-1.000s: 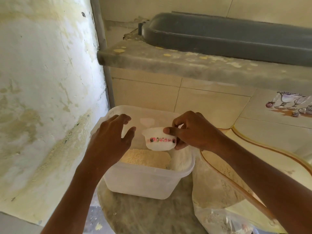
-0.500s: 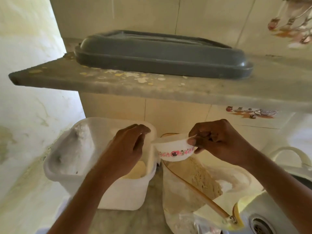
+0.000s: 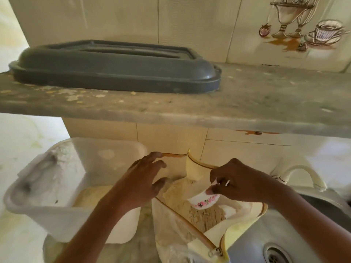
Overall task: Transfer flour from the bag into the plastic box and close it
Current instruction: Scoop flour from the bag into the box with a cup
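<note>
A clear plastic box [image 3: 47, 188] stands at the left with pale flour in its bottom. To its right an open flour bag [image 3: 191, 234] with a brown-trimmed rim holds a heap of flour [image 3: 201, 215]. My right hand [image 3: 241, 183] pinches a small white bowl [image 3: 204, 201] with a pink flower band, tilted down into the bag just above the flour. My left hand [image 3: 142, 183] hovers with spread fingers between the box and the bag's rim, holding nothing. The box's dark grey lid [image 3: 114, 71] lies on the shelf above.
A stone shelf [image 3: 247, 107] juts out overhead above the box and bag. A steel sink [image 3: 284, 240] with a drain sits at the lower right, with a cream tap [image 3: 302, 173] behind it. Tiled wall behind.
My right hand has carried the bowl from over the box rightward and down into the flour bag. My left hand followed to the bag's edge. The view swung right and up.
</note>
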A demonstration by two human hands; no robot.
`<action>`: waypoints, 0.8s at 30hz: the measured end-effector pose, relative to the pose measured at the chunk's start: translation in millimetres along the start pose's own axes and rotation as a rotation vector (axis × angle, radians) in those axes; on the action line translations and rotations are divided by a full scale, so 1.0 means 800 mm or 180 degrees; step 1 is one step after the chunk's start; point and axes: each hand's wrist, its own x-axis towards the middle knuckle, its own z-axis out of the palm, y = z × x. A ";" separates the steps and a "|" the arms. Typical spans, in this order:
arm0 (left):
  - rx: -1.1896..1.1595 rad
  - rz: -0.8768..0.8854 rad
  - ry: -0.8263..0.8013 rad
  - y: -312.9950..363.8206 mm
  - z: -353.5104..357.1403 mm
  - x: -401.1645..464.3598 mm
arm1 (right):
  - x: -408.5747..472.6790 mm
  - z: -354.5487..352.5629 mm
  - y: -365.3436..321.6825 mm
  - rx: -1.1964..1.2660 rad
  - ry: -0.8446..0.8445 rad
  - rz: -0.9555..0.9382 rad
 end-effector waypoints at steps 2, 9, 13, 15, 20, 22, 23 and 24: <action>-0.0187 0.0011 0.0160 -0.005 0.009 0.001 | 0.009 0.007 0.002 -0.0596 -0.0445 0.0034; -0.0330 -0.0312 0.0041 -0.008 0.006 0.000 | 0.059 0.043 -0.022 -0.1657 -0.1340 0.0005; -0.0402 -0.0395 -0.0092 -0.013 0.007 0.001 | 0.092 0.070 -0.027 -0.2341 -0.1273 -0.0286; -0.0374 -0.0429 -0.0075 -0.010 0.007 0.003 | 0.105 0.086 -0.023 -0.2603 -0.1196 -0.0370; -0.0331 -0.0514 -0.0093 -0.006 0.005 0.003 | 0.131 0.130 -0.026 -0.2645 -0.1262 -0.0440; -0.0359 -0.0516 -0.0081 -0.007 0.005 0.002 | 0.137 0.147 -0.031 -0.2724 -0.1306 -0.0552; -0.0371 -0.0503 -0.0078 -0.006 0.005 0.002 | 0.138 0.154 -0.033 -0.2787 -0.1351 -0.0595; -0.0374 -0.0491 -0.0072 -0.007 0.005 0.002 | 0.139 0.158 -0.036 -0.2839 -0.1381 -0.0650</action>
